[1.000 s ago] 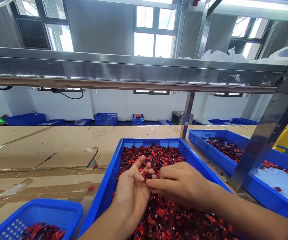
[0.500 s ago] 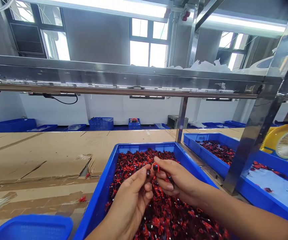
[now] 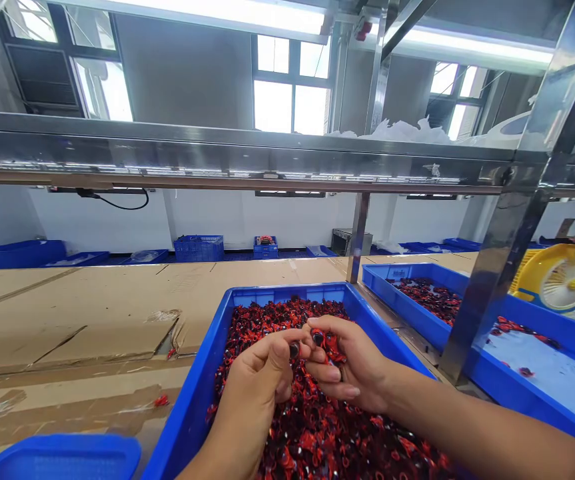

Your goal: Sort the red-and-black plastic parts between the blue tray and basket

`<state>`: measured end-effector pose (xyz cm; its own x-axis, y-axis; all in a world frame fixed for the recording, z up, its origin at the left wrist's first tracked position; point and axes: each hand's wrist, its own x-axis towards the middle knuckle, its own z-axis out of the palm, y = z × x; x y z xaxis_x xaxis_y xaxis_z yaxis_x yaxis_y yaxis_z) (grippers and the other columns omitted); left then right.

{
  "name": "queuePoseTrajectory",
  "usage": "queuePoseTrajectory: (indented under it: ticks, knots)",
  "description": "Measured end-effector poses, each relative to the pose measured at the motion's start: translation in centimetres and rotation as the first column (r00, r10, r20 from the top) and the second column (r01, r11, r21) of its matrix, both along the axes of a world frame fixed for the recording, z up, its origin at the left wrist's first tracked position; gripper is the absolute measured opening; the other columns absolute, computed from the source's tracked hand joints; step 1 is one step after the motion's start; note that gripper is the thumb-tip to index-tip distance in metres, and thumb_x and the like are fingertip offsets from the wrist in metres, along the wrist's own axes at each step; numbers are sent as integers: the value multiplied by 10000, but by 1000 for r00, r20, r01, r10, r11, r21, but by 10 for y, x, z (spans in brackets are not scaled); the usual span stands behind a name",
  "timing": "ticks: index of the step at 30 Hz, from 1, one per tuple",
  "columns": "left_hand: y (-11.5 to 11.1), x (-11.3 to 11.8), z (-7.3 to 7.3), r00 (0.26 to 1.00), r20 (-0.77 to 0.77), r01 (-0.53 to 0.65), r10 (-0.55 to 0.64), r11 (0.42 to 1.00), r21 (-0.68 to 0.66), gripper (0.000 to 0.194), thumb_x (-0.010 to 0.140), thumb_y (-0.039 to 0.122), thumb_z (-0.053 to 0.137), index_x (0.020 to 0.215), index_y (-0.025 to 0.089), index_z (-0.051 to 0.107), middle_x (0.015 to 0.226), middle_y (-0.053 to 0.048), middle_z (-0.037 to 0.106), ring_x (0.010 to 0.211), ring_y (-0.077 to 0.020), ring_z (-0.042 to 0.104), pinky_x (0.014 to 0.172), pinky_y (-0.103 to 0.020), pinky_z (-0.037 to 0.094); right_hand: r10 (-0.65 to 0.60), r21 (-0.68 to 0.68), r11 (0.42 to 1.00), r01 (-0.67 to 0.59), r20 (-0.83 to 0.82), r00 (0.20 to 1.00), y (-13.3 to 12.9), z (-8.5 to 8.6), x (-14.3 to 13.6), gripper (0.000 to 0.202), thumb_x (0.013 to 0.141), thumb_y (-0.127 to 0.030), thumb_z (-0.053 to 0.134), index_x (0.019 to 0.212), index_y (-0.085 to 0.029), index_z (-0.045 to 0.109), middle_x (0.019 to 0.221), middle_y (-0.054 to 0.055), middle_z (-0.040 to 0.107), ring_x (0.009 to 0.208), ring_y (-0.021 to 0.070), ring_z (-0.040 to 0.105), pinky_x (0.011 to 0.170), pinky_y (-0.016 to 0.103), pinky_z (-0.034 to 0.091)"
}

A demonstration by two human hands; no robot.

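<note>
My left hand [image 3: 252, 390] is closed, pinching a small shiny black round piece [image 3: 294, 349] between thumb and forefinger. Right against it, my right hand [image 3: 364, 360] has its fingers curled round several small red-and-black pieces [image 3: 328, 343], one with a round black end showing near the thumb. The fingertips of both hands meet above a deep blue tray [image 3: 227, 327]. Heaped inside that tray are many like red-and-black pieces [image 3: 312, 433]. What the parts exactly are is too small to tell.
A second blue tray [image 3: 402, 272] with scattered pieces stands to the right, behind a metal post [image 3: 497, 260]. A yellow fan [image 3: 562, 277] is beyond it. At lower left sits a blue basket [image 3: 62, 457] on the cardboard-covered table [image 3: 92, 313]. A metal shelf beam [image 3: 242, 153] crosses above.
My left hand has turned slightly, with its forefinger now stretched over towards the right fingertips. More red shows in my right hand. The view has shifted a little.
</note>
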<state>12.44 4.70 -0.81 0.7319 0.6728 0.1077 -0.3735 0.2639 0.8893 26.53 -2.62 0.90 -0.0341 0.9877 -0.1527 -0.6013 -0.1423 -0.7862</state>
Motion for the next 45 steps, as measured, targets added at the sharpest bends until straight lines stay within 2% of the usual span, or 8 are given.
queuePoseTrajectory:
  ticks: [5,9,16,19,26,32,39,45]
  knots:
    - [-5,-4,4,997,-30,-71,74,993,90,512,714,585,708,984,150,713,566,32,471,520,-66,340,511,-201,279,44,-62,997,-45,-19,999,-3,0,-5,256,851,-358,479,740,-146,571,608,-28,470,378,51,412,259,128,199]
    - [-4,-4,6,993,-41,-108,113,987,119,486,678,594,729,902,163,712,666,-13,592,546,-89,472,541,-205,372,8,-58,998,-8,-6,1000,-2,-7,-11,203,825,-333,472,788,-163,577,697,10,557,432,91,524,248,133,267]
    - [-5,-6,8,962,-233,-54,145,933,357,439,723,537,716,989,189,698,669,3,572,508,-97,488,478,-195,365,157,-86,983,-162,-55,986,8,-24,-15,477,853,-626,432,806,-170,565,682,20,579,430,117,559,233,146,318]
    - [-11,-8,11,939,-293,-76,177,943,325,445,837,571,551,1049,205,688,738,-16,591,530,-110,507,518,-223,402,178,-97,978,-186,-81,981,10,-27,-14,559,837,-701,397,798,-170,564,685,26,588,440,129,582,225,147,311]
    - [-8,-8,11,985,-135,-76,109,971,228,383,845,155,467,1208,204,579,785,-4,566,656,-136,547,721,-268,457,58,-155,985,-74,-105,993,7,-22,-18,349,864,-507,542,787,-167,569,657,-28,537,393,51,475,235,111,205]
    - [-13,-6,16,940,-78,-281,332,883,376,338,829,121,602,1141,249,626,1044,-43,640,984,-173,594,875,-244,451,-70,-110,992,67,-27,997,7,-12,-12,296,857,-457,584,784,-172,558,676,-34,533,395,29,430,252,99,200]
    - [-30,-5,18,955,67,-297,289,927,229,377,731,8,680,1046,214,688,1139,-75,637,1085,-210,586,945,-253,462,-34,-163,986,22,-71,997,3,-11,-15,444,817,-650,539,844,-209,577,641,-31,553,385,54,464,255,106,216]
    - [-33,-11,18,964,161,-262,212,862,435,221,757,15,621,744,212,720,930,-77,662,1157,-267,549,1105,-383,332,137,-217,965,-148,-64,988,9,-34,-18,501,828,-644,455,705,-170,563,576,1,565,413,109,522,261,149,279]
